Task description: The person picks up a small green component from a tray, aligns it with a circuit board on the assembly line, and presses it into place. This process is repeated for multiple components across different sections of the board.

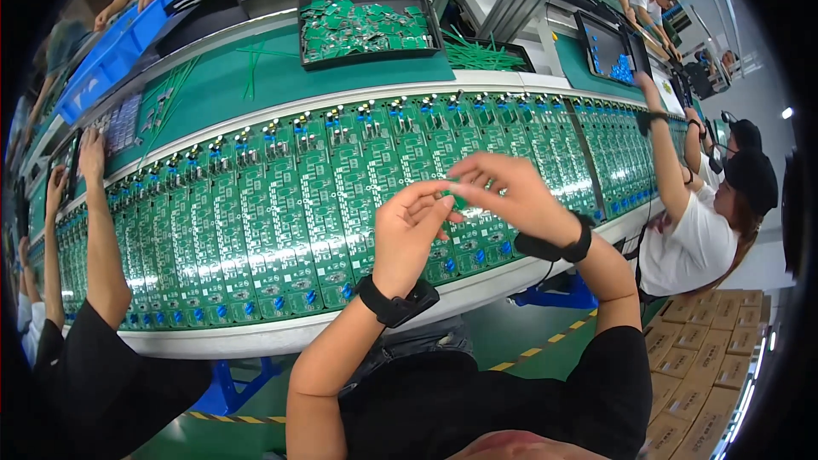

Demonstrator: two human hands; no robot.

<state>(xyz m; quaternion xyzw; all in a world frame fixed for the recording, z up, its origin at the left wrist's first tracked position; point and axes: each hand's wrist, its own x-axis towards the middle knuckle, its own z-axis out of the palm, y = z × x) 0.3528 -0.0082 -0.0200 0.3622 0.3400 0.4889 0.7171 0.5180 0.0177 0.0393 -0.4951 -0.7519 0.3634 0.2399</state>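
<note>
My left hand (411, 226) and my right hand (513, 196) meet over a long row of green circuit boards (281, 204). The fingers of both hands are bent inward, and their tips come together at a small green piece (458, 201). It looks like a little circuit board, but the fingers cover most of it. The large boards lie side by side, with blue parts along their near ends and dark and white parts along their far ends. Each of my wrists wears a black strap with a small box.
Beyond the row stand a black tray (366, 53) of small green boards and a box of green strips (486, 54). A blue bin (119, 55) is at the far left. Co-workers' arms reach in at left (100, 230) and right (669, 158). Cardboard boxes (703, 358) are stacked lower right.
</note>
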